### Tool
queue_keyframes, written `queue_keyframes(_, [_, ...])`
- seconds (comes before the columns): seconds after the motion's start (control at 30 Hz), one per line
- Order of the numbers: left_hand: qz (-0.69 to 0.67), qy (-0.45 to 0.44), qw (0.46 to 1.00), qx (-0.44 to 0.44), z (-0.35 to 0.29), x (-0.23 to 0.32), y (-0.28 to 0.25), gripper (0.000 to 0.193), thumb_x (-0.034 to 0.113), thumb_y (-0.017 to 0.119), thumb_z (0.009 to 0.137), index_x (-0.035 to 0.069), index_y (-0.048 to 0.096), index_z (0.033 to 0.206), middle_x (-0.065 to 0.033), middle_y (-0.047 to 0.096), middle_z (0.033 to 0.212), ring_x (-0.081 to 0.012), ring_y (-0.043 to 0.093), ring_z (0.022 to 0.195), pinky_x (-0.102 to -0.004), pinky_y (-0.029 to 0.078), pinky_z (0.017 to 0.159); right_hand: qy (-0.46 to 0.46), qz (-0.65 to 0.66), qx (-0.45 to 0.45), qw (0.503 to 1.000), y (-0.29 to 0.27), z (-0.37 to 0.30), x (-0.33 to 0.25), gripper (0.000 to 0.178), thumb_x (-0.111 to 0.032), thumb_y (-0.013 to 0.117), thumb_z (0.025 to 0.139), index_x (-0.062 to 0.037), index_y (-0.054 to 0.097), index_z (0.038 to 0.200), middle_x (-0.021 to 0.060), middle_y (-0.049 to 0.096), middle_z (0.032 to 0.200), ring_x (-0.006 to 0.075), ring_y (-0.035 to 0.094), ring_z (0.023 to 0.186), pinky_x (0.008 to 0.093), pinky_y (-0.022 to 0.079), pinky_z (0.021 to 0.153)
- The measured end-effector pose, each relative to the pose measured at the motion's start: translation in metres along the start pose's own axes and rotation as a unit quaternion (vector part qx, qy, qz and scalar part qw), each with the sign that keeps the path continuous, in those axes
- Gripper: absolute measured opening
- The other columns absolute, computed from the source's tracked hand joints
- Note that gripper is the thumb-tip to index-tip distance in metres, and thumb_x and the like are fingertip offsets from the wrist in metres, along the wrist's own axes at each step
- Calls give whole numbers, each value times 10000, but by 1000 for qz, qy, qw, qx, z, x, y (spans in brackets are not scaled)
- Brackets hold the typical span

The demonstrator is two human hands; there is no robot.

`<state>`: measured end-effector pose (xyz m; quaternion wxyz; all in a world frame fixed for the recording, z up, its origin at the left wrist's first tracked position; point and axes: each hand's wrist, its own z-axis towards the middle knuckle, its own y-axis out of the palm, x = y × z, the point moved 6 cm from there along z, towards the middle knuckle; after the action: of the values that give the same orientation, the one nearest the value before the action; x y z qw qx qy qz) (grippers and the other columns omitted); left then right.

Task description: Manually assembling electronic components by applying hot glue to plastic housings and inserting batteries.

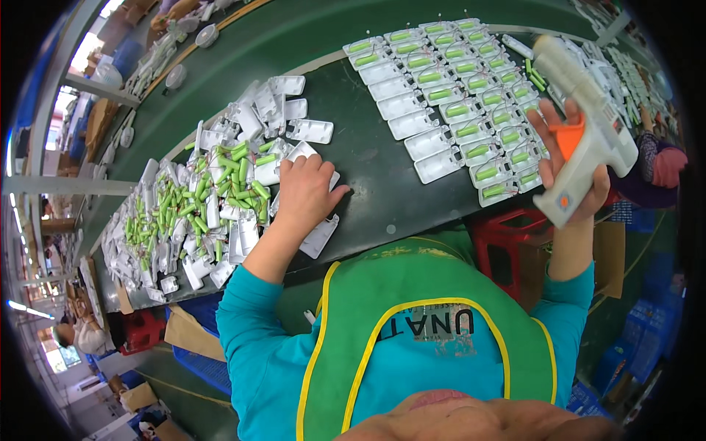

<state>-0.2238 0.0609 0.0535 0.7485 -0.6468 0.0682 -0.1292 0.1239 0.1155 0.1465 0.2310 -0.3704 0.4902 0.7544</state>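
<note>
My right hand (562,158) is raised at the right, gripping a white glue gun (588,121) with an orange trigger, nozzle pointing up and away. My left hand (307,192) rests palm down on white plastic casings (320,235) at the edge of a heap of white casings and green cylindrical batteries (220,191). Between the hands, on the dark green worktable (368,165), lie rows of open white casings (456,110), most holding a green battery, a few near ones bare.
A red stool (507,239) stands below the table edge at the right. Another person's sleeve (662,173) shows at the far right. Blue crates and cardboard boxes (195,345) sit on the floor. More white parts lie along the table's far edge.
</note>
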Motion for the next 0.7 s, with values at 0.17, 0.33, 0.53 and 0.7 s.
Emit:
queue_keyframes(0.17, [26, -19, 999, -3, -9, -6, 23, 223, 243, 755, 688, 98, 634, 808, -65, 559, 821, -249, 553, 825, -400, 367, 734, 135, 76, 51, 987, -37, -26, 65, 815, -216, 626, 750, -32, 248, 1449, 257, 383, 1442, 424, 311, 1369, 404, 567, 713])
queue_keyframes(0.33, [-30, 19, 999, -9, -7, 2, 24, 155, 185, 718, 712, 92, 619, 787, -70, 567, 816, -259, 566, 810, -410, 383, 710, 322, 50, -10, 945, -21, -48, 89, 825, -207, 681, 715, -5, 317, 1428, 283, 419, 1400, 430, 432, 1293, 394, 600, 599])
queue_keyframes(0.53, [-215, 209, 953, 35, -3, 45, -2, 114, 110, 652, 738, 93, 557, 799, -59, 523, 745, -263, 562, 732, -401, 433, 658, 302, -48, 3, 952, -14, -55, 83, 774, -160, 697, 706, 26, 381, 1388, 223, 515, 1321, 331, 509, 1233, 323, 582, 582])
queue_keyframes(0.7, [-109, 246, 962, -37, -18, 45, 19, 119, 95, 605, 725, 105, 567, 838, -49, 543, 834, -231, 565, 814, -357, 418, 693, 302, -138, 40, 943, -16, -63, 82, 755, -151, 692, 692, 27, 403, 1366, 223, 547, 1277, 301, 529, 1211, 304, 568, 584])
